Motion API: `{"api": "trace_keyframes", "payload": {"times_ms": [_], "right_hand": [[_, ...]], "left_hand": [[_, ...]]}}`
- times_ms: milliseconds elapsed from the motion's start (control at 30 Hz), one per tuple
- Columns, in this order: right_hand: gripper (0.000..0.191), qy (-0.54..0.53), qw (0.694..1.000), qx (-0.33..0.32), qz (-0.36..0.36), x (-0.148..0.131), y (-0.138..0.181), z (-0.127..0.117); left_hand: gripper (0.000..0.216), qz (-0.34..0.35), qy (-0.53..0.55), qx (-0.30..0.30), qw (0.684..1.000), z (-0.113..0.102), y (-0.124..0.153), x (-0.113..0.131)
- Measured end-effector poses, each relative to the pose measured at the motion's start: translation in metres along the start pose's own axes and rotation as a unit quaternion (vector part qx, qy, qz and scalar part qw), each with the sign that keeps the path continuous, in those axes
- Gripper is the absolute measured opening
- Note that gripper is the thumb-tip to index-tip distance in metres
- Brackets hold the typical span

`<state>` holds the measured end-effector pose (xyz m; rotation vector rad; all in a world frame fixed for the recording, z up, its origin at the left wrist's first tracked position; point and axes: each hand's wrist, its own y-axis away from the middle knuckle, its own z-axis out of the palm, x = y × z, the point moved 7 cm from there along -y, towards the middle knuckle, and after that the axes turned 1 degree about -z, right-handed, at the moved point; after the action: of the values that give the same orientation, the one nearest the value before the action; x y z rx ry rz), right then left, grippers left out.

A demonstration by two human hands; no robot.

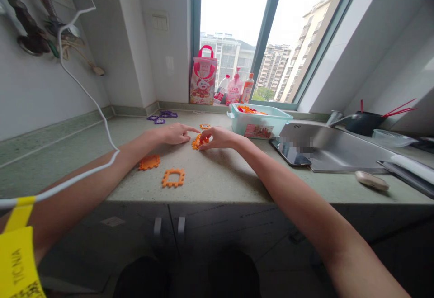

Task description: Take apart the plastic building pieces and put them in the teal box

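Observation:
Near the middle of the countertop, my right hand [219, 138] is closed, its fingertips gripping an orange interlocking tile with toothed edges [195, 143]. Part of that tile is hidden under the fingers. My left hand [174, 134] rests just to its left, index finger stretched toward the tile and the other fingers bent; it holds nothing that I can see. Another orange tile [204, 126] lies just beyond the hands. Closer to the front edge are a solid orange tile [149, 162] and an orange square frame [173, 178]. Several purple toothed pieces [162, 117] lie farther back.
A light-blue tub [267, 118] of colourful pieces stands right of my hands. Beyond it are a steel sink [325, 151], a phone [291, 152] at its edge and a soap-like bar [372, 180]. Bottles [233, 90] and a pink bag [203, 81] line the window. A white cable [101, 112] crosses my left arm.

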<state>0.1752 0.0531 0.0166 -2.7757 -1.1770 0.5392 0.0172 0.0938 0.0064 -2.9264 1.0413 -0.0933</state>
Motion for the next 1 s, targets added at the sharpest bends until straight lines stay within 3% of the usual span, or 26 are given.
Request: {"api": "trace_keyframes", "payload": {"times_ms": [267,600,800,1000], "right_hand": [[0.024,0.028,0.999,0.010,-0.022,-0.004,-0.002,0.003],[0.019,0.011,1.000,-0.005,-0.023,-0.013,0.000,0.002],[0.014,0.017,0.998,0.014,-0.058,-0.016,-0.002,0.006],[0.020,-0.009,0.999,0.000,-0.039,-0.014,-0.005,0.013]], "left_hand": [[0.059,-0.029,-0.001,-0.048,0.998,0.003,-0.003,0.005],[0.079,-0.119,-0.026,-0.041,0.992,-0.001,0.002,-0.025],[0.080,-0.097,-0.050,-0.031,0.994,0.001,0.000,-0.019],[0.079,-0.079,-0.056,-0.035,0.995,-0.002,0.002,-0.008]]}}
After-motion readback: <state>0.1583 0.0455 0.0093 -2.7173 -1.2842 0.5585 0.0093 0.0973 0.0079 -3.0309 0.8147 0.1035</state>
